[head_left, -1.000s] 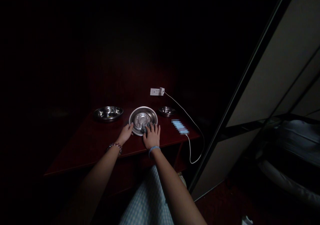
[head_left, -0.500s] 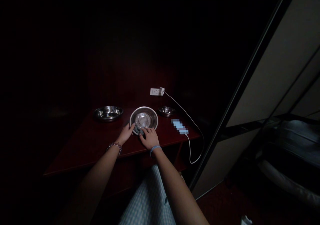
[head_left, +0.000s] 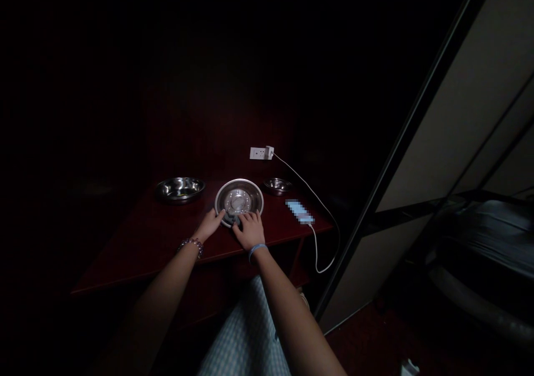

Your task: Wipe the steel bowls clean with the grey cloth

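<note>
A round steel bowl [head_left: 238,182] stands on the dark red table, tipped towards me so that its inside shows. My left hand [head_left: 211,225] grips its near left rim, thumb over the edge. Inside the bowl, my right hand [head_left: 251,231] presses a crumpled grey cloth [head_left: 231,219] against the near wall, with its fingers bent over it. Part of the cloth is hidden under those fingers.
A wide steel bowl [head_left: 181,189] sits to the left and a smaller steel bowl [head_left: 277,185] to the right. A blurred-out phone [head_left: 299,211] lies near the table's right end, its white cable [head_left: 316,248] running to a wall socket [head_left: 257,153]. The table edge [head_left: 158,275] is in front.
The bowl has shifted very slightly to the left. My right hand has moved a little with the grey cloth along the near inner wall; my left hand keeps its hold on the rim.
</note>
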Tool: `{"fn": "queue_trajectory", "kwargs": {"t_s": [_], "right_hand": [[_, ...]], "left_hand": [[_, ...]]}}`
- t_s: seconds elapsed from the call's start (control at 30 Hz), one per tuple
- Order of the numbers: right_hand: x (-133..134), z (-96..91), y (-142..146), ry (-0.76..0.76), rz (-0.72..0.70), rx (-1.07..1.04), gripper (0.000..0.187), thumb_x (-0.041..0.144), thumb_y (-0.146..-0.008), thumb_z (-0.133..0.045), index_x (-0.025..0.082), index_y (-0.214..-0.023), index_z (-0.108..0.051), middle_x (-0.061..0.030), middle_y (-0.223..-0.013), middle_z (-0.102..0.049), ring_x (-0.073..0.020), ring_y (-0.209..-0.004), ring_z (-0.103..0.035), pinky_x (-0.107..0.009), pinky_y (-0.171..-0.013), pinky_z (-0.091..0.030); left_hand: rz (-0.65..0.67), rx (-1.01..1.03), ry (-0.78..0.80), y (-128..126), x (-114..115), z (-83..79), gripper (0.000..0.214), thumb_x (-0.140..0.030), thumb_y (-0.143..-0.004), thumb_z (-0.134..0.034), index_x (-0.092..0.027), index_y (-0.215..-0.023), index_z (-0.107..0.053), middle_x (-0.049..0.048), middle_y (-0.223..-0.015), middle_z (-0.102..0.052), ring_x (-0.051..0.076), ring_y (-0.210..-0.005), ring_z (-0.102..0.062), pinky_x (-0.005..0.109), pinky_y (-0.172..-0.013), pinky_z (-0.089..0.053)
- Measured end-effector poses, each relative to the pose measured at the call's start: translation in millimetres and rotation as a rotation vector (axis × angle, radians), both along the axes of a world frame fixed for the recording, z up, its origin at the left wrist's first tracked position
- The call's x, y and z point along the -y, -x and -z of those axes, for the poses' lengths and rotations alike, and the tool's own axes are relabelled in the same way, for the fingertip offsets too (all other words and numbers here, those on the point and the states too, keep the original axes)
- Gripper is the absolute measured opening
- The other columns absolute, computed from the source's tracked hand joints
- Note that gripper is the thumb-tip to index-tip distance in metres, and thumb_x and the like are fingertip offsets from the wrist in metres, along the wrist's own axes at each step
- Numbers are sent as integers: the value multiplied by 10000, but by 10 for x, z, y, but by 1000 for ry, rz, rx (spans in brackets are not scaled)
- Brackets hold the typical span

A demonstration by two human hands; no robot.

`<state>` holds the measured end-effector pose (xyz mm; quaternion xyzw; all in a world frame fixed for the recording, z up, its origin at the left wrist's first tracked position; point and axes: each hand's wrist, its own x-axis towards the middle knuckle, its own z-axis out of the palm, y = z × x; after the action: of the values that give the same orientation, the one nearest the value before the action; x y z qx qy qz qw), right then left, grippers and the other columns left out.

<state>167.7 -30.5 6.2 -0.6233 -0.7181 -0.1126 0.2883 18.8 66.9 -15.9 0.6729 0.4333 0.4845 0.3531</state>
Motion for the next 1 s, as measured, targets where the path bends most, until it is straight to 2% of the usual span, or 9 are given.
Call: {"fn": "queue_trajectory", "kwargs": {"t_s": [0.1,0.23,0.37,0.5,0.63,0.73,1.0], "right_hand": [[20,-5,7,-16,72,-31,319,351,-888,-518,198,-1130,-660,-73,-1220,-636,-267,-1252,-428,-460,-1164,-148],[12,11,4,-2,124,-55,368,306,-886,-502,181,-1208,-632,-99,-1360,-545,-282,-1351,-327,-477,-1163,-146],[-23,46,-8,-8,134,-63,429,264,-876,-505,155,-1284,-579,-121,-1445,-458,-281,-1410,-249,-499,-1164,-144],[-31,55,-11,-22,118,-48,458,232,-861,-518,125,-1304,-560,-137,-1464,-433,-283,-1430,-223,-495,-1170,-144],[-20,32,-3,-2,97,-21,439,224,-865,-517,99,-1281,-577,-154,-1437,-466,-273,-1424,-247,-468,-1185,-123],[-23,31,-3,21,66,-10,418,231,-876,-509,102,-1265,-590,-153,-1404,-503,-254,-1393,-319,-420,-1182,-165],[-48,57,-25,37,-40,15,370,258,-915,-484,187,-1261,-592,-84,-1332,-582,-200,-1279,-478,-346,-1143,-262]], "left_hand": [[0,7,4,-4,20,-24,458,-426,-779,-519,-124,-1098,-649,136,-1125,-716,294,-1081,-648,381,-971,-463],[-17,13,14,-6,46,-57,410,-395,-771,-538,-135,-1062,-663,128,-1097,-727,300,-1112,-630,379,-963,-468],[-20,-3,18,-1,36,-45,383,-379,-769,-553,-144,-1053,-657,128,-1097,-725,300,-1112,-629,395,-973,-456],[-8,-21,10,-1,26,-25,384,-386,-788,-522,-131,-1044,-651,144,-1066,-728,293,-1058,-655,386,-945,-475],[-15,-29,13,-4,40,-35,378,-390,-791,-517,-137,-1037,-652,137,-1044,-734,282,-1021,-671,373,-916,-490],[-25,-29,16,-6,51,-50,373,-386,-788,-520,-142,-1036,-654,138,-1066,-731,287,-1044,-662,376,-931,-481],[-5,-53,30,8,34,-40,398,-436,-791,-511,-155,-1026,-668,129,-1039,-741,297,-1068,-655,373,-945,-472]]}}
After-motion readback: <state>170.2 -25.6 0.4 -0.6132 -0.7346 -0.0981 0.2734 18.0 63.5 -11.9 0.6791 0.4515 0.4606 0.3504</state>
